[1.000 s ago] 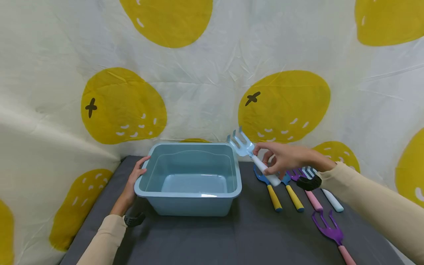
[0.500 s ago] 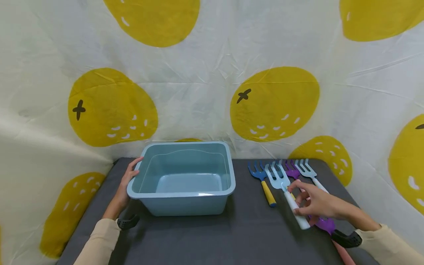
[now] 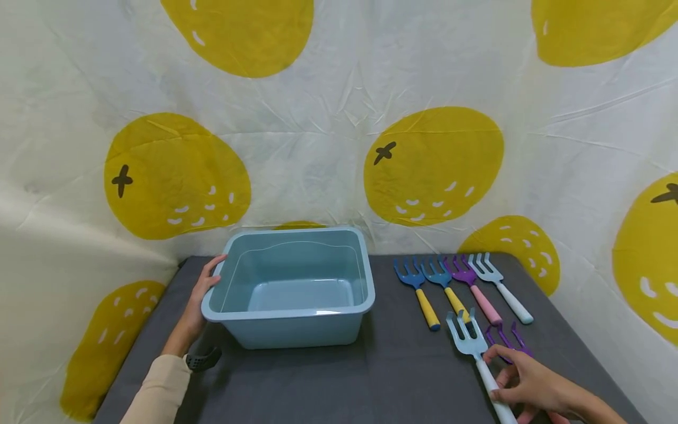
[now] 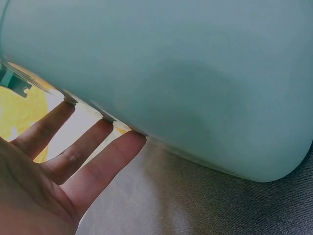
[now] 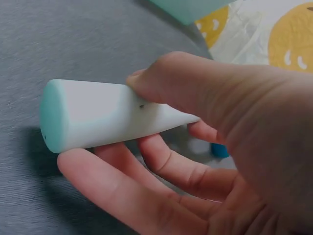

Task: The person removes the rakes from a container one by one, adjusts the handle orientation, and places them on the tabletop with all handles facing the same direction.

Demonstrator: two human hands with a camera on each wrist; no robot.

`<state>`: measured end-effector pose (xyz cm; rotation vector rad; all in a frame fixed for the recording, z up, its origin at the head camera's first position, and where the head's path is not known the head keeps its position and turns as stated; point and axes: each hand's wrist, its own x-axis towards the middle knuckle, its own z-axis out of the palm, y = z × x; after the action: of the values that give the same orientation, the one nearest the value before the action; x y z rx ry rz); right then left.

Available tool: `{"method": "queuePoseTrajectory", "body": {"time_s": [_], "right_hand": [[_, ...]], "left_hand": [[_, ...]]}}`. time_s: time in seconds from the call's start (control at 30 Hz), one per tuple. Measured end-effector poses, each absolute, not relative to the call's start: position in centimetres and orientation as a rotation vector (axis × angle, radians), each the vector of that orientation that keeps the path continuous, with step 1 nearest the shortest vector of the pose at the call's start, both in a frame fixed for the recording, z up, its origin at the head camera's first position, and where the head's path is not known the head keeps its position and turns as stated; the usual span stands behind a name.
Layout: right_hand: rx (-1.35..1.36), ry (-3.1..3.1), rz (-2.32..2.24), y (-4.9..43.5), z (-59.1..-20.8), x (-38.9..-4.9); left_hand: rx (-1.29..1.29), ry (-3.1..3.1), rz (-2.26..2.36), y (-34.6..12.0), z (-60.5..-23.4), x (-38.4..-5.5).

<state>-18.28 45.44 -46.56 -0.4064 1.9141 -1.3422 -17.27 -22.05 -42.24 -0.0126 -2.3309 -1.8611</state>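
Note:
My right hand [image 3: 535, 383] pinches the white handle of a light blue garden hand fork [image 3: 466, 341] near the table's front right. The right wrist view shows the thumb on one side of the white handle [image 5: 98, 112] and fingers along the other. Partly behind this hand lies a purple hand fork [image 3: 522, 350], its handle mostly hidden. At the left side of a blue-grey plastic basin [image 3: 291, 330], my left hand [image 3: 197, 297] rests against the rim. Straight fingertips [image 4: 132, 142] touch the basin's outer wall [image 4: 195, 73] in the left wrist view.
Lying in a row right of the basin are a blue fork [image 3: 426, 309] and another blue fork [image 3: 454, 299] with yellow handles, a purple fork [image 3: 485, 305] with a pink handle, and a pale blue fork [image 3: 514, 302]. A fruit-print curtain [image 3: 312, 147] hangs behind the dark table [image 3: 318, 388].
My right hand has carried the light blue fork from beside the basin's right rim to the right and down toward the front. The left hand stays at the basin; the view has shifted slightly right.

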Motion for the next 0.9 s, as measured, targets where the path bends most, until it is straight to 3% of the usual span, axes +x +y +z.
{"method": "queuePoseTrajectory", "body": {"time_s": [0.9], "right_hand": [[-0.229,2.144,-1.062,43.2,-46.3,-17.6]], "left_hand": [[0.07,-2.368,-1.923,-22.8,-41.9,-16.6]]}}
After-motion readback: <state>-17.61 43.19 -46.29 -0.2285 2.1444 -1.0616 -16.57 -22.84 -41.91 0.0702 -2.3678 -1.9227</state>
